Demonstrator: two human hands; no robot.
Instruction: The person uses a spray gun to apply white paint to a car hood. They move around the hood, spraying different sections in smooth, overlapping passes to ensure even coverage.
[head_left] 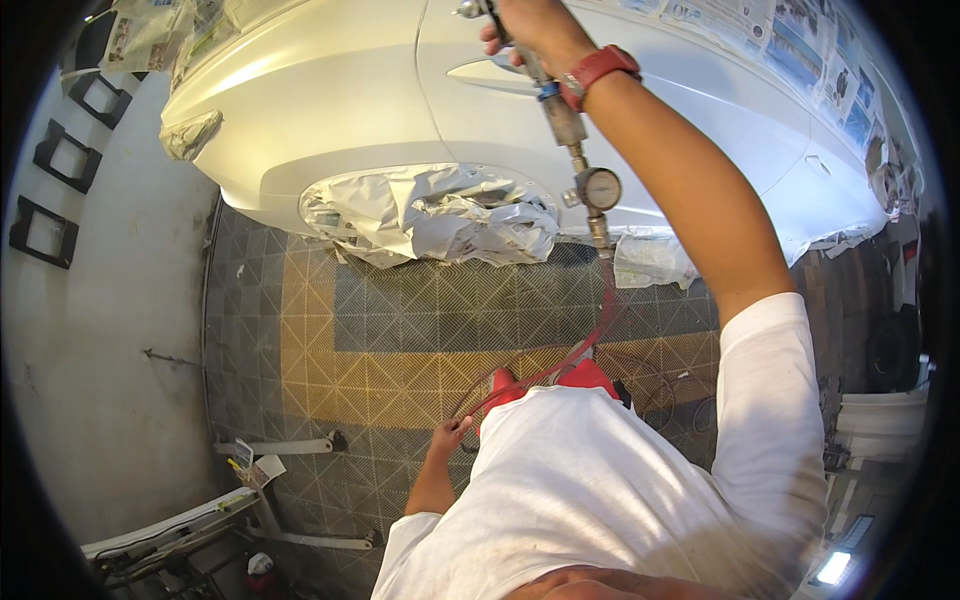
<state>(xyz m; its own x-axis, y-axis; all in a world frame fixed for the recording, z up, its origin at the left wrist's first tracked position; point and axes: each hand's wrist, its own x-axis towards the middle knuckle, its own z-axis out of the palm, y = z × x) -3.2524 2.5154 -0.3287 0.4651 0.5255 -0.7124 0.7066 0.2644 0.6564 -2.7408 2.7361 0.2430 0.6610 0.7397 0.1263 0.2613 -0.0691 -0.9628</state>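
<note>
White car body [350, 120]; near it, right hand [540, 28] grips spray gun [536, 70]; left hand [449, 435] closed around red air hose [604, 316].

The car body [370, 115] was smooth, with a soft satin gloss that brightened toward its upper left edge. At its lower edge, the wheel covering [435, 225] looked thin and papery — crumpled into sharp creases. Matt, wrinkled newspaper [800, 40] lined the body's upper right edge. The fittings [599, 228] below the spray gun [536, 72] were shiny metal, the gauge [603, 188] glassy-faced. The hose [607, 305] looked smooth and rubbery. The floor [400, 310] was ribbed, matt and plastic-like; the wall [110, 270] — past its left edge — was dull and scuffed. The shirt [590, 480] was soft, matt cloth.
</note>
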